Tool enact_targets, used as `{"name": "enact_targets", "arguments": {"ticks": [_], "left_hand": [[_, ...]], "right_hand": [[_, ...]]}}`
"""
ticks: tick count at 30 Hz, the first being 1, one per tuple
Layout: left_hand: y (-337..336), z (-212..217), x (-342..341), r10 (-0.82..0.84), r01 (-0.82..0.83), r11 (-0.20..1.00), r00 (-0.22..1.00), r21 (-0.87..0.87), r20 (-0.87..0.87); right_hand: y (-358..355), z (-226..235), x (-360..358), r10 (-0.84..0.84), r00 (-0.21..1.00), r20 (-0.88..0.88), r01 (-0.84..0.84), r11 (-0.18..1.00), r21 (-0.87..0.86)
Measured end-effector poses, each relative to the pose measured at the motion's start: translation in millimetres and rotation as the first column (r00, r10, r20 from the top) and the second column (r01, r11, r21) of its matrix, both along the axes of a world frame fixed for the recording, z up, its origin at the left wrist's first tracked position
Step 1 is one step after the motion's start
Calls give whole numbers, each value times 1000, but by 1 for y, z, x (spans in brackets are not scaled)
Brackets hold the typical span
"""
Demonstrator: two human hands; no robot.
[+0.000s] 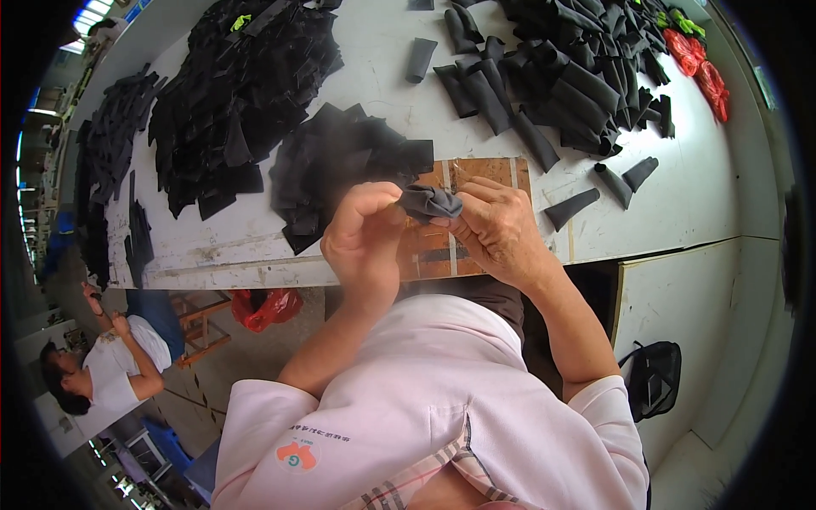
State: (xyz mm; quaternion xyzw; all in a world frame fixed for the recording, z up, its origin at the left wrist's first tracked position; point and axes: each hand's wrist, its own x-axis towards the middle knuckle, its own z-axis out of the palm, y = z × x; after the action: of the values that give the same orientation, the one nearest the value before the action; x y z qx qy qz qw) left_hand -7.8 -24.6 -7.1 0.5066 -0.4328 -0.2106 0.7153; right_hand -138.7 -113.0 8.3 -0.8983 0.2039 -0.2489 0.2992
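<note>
Between my two hands is a bunched dark grey fabric piece (pixel 429 202), held up over the brown taped board (pixel 432 262) at the table's front edge. My left hand (pixel 365 238) pinches its left end between thumb and fingers. My right hand (pixel 500 223) grips the other end, its fingers curled in. Just beyond my left hand lies a loose pile of flat black fabric pieces (pixel 340 161). Right of the board, a few rolled grey fabric tubes (pixel 571 208) rest on the white table (pixel 663 204).
Large heaps of black fabric (pixel 242 93) fill the table's left, and a heap of rolled tubes (pixel 578 85) its far right. Red plastic bags (pixel 701 72) lie by the right wall. A black bag (pixel 654 378) hangs lower right. Another person (pixel 127 361) sits at left near a wooden stool (pixel 202 327).
</note>
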Motion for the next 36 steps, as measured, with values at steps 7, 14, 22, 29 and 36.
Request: {"name": "enact_targets", "arguments": {"ticks": [7, 14, 22, 29, 36], "left_hand": [[0, -20, 1, -192, 230, 969, 931, 90, -310], [-16, 20, 2, -375, 379, 925, 920, 19, -111], [-4, -5, -1, -306, 315, 949, 908, -15, -284], [-20, 13, -1, -450, 485, 874, 796, -17, -405], [-29, 5, -5, -368, 368, 907, 929, 205, -38]], "right_hand": [[2, -48, -3, -60, 998, 25, 59, 998, 12], [9, -2, -4, -182, 983, -10, 181, 981, -76], [3, -22, -4, -77, 983, -166, 54, 989, -135], [8, -6, -2, -116, 993, 8, 116, 987, -108], [4, -46, -2, -73, 988, 140, 63, 995, 71]]}}
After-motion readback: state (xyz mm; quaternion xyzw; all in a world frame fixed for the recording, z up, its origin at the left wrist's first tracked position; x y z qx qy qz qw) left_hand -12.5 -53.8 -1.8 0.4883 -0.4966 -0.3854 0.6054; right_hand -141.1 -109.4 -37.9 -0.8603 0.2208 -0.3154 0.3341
